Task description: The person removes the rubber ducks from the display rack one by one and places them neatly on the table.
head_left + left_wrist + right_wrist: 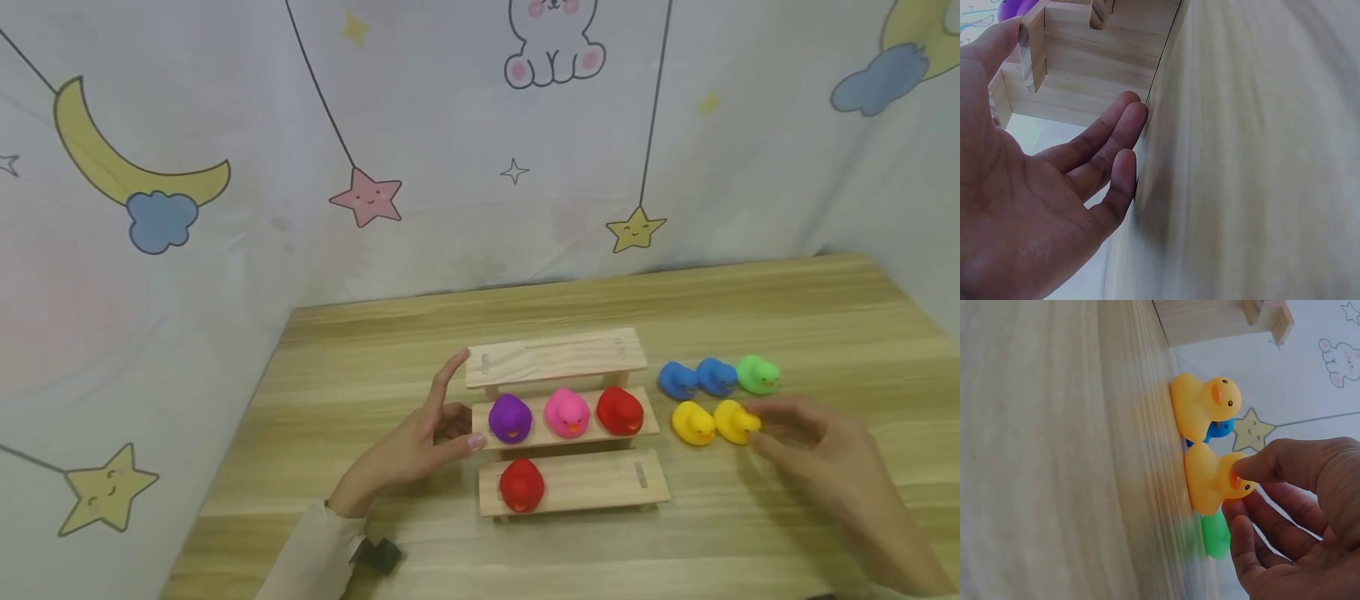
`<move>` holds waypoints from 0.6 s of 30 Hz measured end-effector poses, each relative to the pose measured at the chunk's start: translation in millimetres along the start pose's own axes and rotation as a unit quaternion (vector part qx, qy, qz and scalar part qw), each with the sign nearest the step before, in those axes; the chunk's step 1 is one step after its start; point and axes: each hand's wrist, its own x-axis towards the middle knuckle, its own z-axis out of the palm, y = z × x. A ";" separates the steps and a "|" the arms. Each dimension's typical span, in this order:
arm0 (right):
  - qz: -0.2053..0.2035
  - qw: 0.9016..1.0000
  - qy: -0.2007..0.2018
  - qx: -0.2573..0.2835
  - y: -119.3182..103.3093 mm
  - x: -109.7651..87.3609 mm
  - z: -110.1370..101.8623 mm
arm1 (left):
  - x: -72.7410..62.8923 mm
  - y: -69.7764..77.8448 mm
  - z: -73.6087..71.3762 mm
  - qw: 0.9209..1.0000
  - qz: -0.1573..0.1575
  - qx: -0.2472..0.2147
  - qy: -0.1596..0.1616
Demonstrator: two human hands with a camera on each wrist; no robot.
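Observation:
At the left end of a three-step wooden stand (pixel 555 358), my left hand (pixel 416 446) has its thumb at the middle step and its index finger up at the top step. Its other fingers reach down to the tabletop in the left wrist view. Purple (pixel 510 419), pink (pixel 567 413) and red (pixel 620 412) rubber ducks sit along the middle step; another red duck (pixel 522 486) is on the lowest step. My right hand (pixel 825 446) pinches the head of a yellow duck (pixel 1204 478), thumb by its beak, while that duck stands on the table.
Beside the pinched duck stands a second yellow duck (pixel 692 423). Behind them are two blue ducks (pixel 678 381) and a green duck (pixel 759 375) in a row. A printed cloth (pixel 465 242) hangs behind the wooden table (pixel 360 358).

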 end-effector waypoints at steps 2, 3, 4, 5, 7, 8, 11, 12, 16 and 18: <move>0.012 1.000 -0.003 0.001 -1.1 -0.3 1.1 | -0.6 0.5 -0.2 1.000 -0.003 -0.001 0.001; 0.016 1.000 -0.002 0.003 -1.6 -0.4 1.8 | -0.7 0.8 -0.4 1.000 -0.004 -0.001 0.002; 0.019 1.000 -0.001 0.005 -2.1 -0.3 2.4 | -1.2 0.9 -0.4 1.000 -0.006 -0.002 0.001; 0.021 1.000 0.000 0.005 -2.4 -0.3 3.1 | -1.5 0.9 -0.3 1.000 -0.007 -0.002 0.001; 0.023 1.000 0.000 0.007 -2.8 0.0 3.8 | -1.9 0.5 -0.3 1.000 -0.009 -0.003 0.002; 0.024 1.000 0.000 0.007 -2.9 0.2 3.9 | -2.1 0.3 -0.3 1.000 -0.010 -0.004 0.002; 0.029 1.000 -0.005 0.002 -3.2 1.1 3.0 | -2.7 -0.3 -0.3 1.000 -0.011 -0.003 0.002; 0.030 1.000 -0.007 0.003 -3.1 1.2 2.7 | -2.9 -0.3 -0.4 1.000 -0.010 -0.004 0.002; 0.036 0.999 -0.010 -0.001 -2.6 -0.4 0.9 | -3.3 0.4 -0.5 1.000 -0.005 -0.007 0.002; 0.045 0.999 -0.006 -0.005 -3.3 -2.1 0.2 | -3.1 1.6 -0.6 1.000 -0.004 -0.009 0.001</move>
